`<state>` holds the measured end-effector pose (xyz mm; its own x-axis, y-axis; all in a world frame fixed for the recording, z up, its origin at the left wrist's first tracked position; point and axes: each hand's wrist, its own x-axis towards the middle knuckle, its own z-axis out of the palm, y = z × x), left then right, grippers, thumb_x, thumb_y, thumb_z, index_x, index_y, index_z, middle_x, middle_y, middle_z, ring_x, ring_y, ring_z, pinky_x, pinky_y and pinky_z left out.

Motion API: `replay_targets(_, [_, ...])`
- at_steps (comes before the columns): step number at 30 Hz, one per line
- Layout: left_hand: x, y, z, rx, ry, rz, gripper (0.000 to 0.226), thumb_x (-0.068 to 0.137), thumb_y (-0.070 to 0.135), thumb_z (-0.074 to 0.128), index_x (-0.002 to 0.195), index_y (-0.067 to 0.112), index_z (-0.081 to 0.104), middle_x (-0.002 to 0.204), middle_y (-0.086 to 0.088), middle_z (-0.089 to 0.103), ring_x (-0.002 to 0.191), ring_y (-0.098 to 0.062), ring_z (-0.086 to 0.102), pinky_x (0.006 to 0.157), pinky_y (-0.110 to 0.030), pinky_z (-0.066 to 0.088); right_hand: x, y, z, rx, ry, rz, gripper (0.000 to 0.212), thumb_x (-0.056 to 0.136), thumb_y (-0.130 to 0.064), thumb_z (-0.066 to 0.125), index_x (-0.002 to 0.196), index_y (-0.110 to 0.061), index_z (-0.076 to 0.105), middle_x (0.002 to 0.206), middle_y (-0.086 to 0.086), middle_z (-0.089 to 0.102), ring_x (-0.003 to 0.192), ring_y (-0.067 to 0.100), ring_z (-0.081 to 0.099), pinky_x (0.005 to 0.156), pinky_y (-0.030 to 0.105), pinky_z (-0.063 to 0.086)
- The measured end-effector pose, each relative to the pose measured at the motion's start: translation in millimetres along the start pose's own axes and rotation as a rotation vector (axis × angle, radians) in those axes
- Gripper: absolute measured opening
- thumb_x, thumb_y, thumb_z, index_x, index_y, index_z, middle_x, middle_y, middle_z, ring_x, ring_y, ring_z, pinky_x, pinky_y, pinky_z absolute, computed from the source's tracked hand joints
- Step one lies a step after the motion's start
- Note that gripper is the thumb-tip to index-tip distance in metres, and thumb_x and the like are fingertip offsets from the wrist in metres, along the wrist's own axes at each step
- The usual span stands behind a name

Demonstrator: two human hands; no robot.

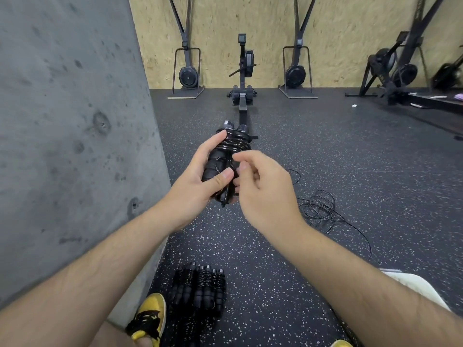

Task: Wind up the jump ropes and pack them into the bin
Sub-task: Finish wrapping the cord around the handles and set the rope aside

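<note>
Above the speckled floor (pixel 313 151), the left hand (pixel 198 181) grips one wound jump rope (pixel 226 156); right hand (pixel 265 186) fingers (pixel 246 169) pinch its cord. Two wound ropes (pixel 200 289) lie below, one loose rope (pixel 323 209) beside.

floor (pixel 325 146): black speckled rubber | left: grey concrete wall (pixel 62 121) | rear: chipboard wall (pixel 270 26) (rowing machine (pixel 244 71) before it)

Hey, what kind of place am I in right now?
Most likely a gym. A rowing machine stands on speckled rubber flooring, more fitness machines line the wall, and your left hand holds a wound jump rope.
</note>
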<state>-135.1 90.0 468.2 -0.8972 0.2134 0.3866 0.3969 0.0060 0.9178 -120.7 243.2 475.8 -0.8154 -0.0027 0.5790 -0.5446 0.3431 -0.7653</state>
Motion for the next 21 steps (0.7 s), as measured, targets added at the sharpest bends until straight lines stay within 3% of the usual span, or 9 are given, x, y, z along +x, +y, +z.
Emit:
replay_targets(5, [-4.3,-1.7,-4.5,0.105,-0.099,-0.052,0.068,0.094,0.016,0.066,0.152,0.038,0.038,0.146,0.005,0.056,0.135,-0.016,0.053,0.117,-0.048,0.039,7.1,-8.4,-17.2,-0.281,-0.179,-0.127,0.028,0.093,-0.022,0.058,0.114,-0.037,0.07,0.071,-0.007,0.063,0.068,0.01,0.057,0.074,0.034,0.053])
replay_targets(8, [-6.0,-4.3,-6.2,0.15,-0.174,-0.101,0.07,0.095,0.002,0.065,0.151,0.035,0.039,0.138,0.002,0.061,0.126,-0.011,0.058,0.112,-0.037,0.044,11.1,-10.7,-22.6,-0.399,-0.308,-0.15,0.026,0.092,-0.023,0.06,0.112,-0.033,0.074,0.075,-0.006,0.069,0.07,0.013,0.059,0.072,0.032,0.051])
replay_targets(11, [-8.6,-4.8,-4.4,0.175,-0.218,-0.133,0.072,0.094,-0.008,0.061,0.151,0.03,0.039,0.135,0.009,0.063,0.125,-0.007,0.057,0.11,-0.028,0.044,16.3,-6.3,-23.3,-0.541,-0.374,-0.233,0.022,0.094,-0.025,0.056,0.108,-0.026,0.074,0.082,-0.003,0.069,0.077,0.019,0.061,0.074,0.035,0.05])
replay_targets(15, [-4.8,-3.9,-6.3,0.177,-0.249,-0.139,0.078,0.092,-0.002,0.068,0.153,0.033,0.035,0.142,0.012,0.057,0.129,-0.006,0.054,0.11,-0.028,0.043,18.2,4.4,-20.3,-0.694,-0.339,-0.462,0.021,0.094,-0.024,0.052,0.101,-0.018,0.071,0.091,0.001,0.067,0.075,0.027,0.063,0.064,0.04,0.052])
replay_targets(18, [-3.3,-1.8,-8.9,0.206,-0.285,-0.146,0.088,0.089,0.015,0.075,0.155,0.046,0.025,0.144,0.023,0.052,0.126,-0.003,0.056,0.105,-0.025,0.046,18.4,11.3,-24.1,-0.737,-0.272,-0.563,0.015,0.091,-0.025,0.056,0.093,-0.014,0.067,0.089,0.003,0.062,0.061,0.027,0.061,0.048,0.031,0.047])
replay_targets(21, [-3.4,-4.1,-11.0,0.131,-0.291,-0.257,0.093,0.085,0.016,0.077,0.154,0.046,0.022,0.119,0.006,0.067,0.095,-0.005,0.066,0.083,-0.024,0.054,19.3,16.9,-26.2,-0.768,-0.278,-0.575,0.022,0.09,-0.028,0.05,0.09,-0.012,0.065,0.084,0.004,0.061,0.054,0.027,0.058,0.046,0.028,0.038])
